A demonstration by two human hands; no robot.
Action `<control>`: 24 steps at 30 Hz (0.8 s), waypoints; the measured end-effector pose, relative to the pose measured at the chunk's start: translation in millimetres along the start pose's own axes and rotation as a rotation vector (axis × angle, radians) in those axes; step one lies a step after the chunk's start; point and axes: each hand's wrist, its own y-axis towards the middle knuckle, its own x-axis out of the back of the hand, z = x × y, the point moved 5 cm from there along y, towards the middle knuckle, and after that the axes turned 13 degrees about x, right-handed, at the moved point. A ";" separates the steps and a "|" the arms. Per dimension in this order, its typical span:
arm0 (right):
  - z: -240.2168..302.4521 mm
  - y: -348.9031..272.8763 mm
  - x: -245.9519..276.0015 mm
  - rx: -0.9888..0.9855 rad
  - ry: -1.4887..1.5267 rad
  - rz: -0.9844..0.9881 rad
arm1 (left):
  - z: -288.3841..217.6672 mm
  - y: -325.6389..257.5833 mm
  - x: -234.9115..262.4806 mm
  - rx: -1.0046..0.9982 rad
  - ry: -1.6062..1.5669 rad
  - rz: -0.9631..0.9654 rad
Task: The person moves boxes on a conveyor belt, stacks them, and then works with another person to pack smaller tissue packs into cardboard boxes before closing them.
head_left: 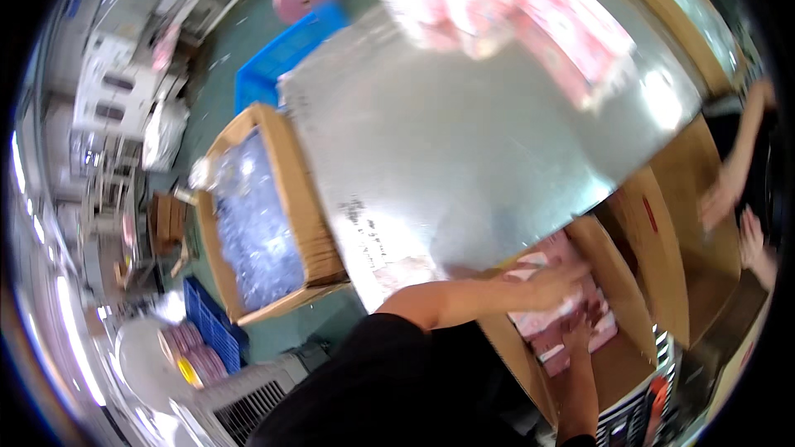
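Both my arms reach into an open cardboard box (623, 368) at the lower right, beside the metal table. Inside it lie pink-and-white printed packs (542, 335). My left hand (556, 285) is over the upper part of the packs, blurred by motion, so its fingers cannot be made out. Just below it, my right hand (580, 333) rests on the packs with its fingers stretched out and somewhat apart. Whether either hand lifts a pack is not visible. More pink-and-white packs (571, 41) lie heaped, blurred, at the table's far side.
The shiny metal table (431, 141) fills the middle. A carton lined with bluish plastic (261, 223) stands at its left, a blue crate (286, 54) behind. Another open carton (691, 223) is at the right, near a co-worker's hands (737, 207). Rolls (195, 352) lie lower left.
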 end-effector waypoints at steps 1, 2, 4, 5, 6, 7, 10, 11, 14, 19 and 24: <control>-3.6 -7.8 9.2 -0.003 0.119 0.023 | -21.2 -34.0 30.6 -0.033 -0.037 -0.048; -51.5 17.2 -20.2 0.256 0.009 -0.184 | -37.8 -68.0 67.9 -0.061 -0.067 -0.135; -14.9 -1.6 27.4 0.353 -0.193 -0.252 | -3.4 -142.6 102.6 0.177 -0.324 -0.733; 12.8 -3.3 57.9 0.308 0.038 -0.184 | 33.9 -185.9 125.3 0.132 -0.145 -0.933; 66.4 -19.5 110.6 0.227 0.267 -0.175 | 60.2 -232.2 148.7 0.095 0.043 -1.136; 113.7 -41.8 141.4 0.488 0.286 -0.235 | 82.9 -284.9 173.8 0.256 -0.226 -1.362; 255.2 -74.9 269.3 1.138 -0.004 -0.428 | 149.2 -377.1 186.2 0.616 0.032 -1.469; 288.4 -40.5 307.1 1.159 -0.002 -0.507 | 150.0 -383.2 199.1 0.585 0.225 -1.499; 355.0 97.7 413.2 0.959 -0.170 -0.738 | 171.1 -337.3 288.5 0.501 0.281 -1.432; 434.3 230.8 479.0 0.843 -0.039 -0.785 | 269.9 -209.4 475.2 0.278 0.295 -1.373; 527.8 272.1 450.3 0.311 0.595 -0.729 | 324.5 -113.4 624.7 0.608 0.151 -1.196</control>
